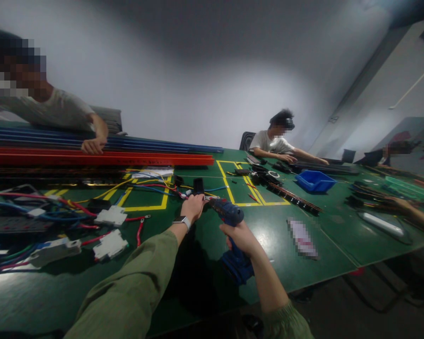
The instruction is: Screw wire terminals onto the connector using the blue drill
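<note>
My right hand [243, 238] is closed round the handle of a blue cordless drill [227, 212], whose battery base hangs below the hand. The drill's front end points left and away, close to the fingers of my left hand [192, 207]. That left hand wears a watch [182, 221] at the wrist, and its fingers are curled. Right behind it stands a small black block [198, 185], with red and blue wires leading up to it. What lies inside the left fingers is hidden, and the contact at the drill tip is too small to tell.
Green table [268, 235] with yellow tape. At left lie white breakers [111, 215] with wires, a red rail [127, 157] and blue rails [162, 145]. At right are a blue bin [314, 181], a black strip [293, 198] and a blurred phone-shaped thing [302, 238]. Co-workers sit around the table.
</note>
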{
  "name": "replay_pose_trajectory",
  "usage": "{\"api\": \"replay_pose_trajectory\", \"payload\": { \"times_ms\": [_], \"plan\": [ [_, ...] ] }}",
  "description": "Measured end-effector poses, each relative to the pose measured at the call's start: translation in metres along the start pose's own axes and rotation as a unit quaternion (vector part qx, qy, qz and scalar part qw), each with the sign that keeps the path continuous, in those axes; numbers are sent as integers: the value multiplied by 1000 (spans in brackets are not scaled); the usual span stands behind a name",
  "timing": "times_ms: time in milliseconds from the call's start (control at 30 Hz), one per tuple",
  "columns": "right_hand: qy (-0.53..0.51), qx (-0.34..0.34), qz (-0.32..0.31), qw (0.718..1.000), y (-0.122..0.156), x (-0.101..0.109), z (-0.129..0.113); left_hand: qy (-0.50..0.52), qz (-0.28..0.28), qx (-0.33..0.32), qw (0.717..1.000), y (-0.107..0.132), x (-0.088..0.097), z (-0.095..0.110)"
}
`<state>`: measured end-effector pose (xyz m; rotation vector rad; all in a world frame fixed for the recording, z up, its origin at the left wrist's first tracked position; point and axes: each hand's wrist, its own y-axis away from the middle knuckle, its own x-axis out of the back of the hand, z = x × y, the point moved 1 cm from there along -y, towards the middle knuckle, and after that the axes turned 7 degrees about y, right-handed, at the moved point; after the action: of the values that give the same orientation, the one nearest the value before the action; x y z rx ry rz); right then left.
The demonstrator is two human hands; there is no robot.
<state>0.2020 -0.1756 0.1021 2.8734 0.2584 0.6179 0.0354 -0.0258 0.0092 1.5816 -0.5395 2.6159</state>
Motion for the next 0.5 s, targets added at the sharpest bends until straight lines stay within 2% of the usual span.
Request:
{"api": "replay_pose_trajectory", "payload": {
  "times_ms": [233, 500],
  "plan": [
    [-1, 4, 18, 1000, 1, -2, 2, -8, 0, 3, 1000, 1, 1, 1],
    [7, 20, 12, 1000, -1, -1, 5, -10, 3, 7, 1000, 1, 0, 1]
  ]
}}
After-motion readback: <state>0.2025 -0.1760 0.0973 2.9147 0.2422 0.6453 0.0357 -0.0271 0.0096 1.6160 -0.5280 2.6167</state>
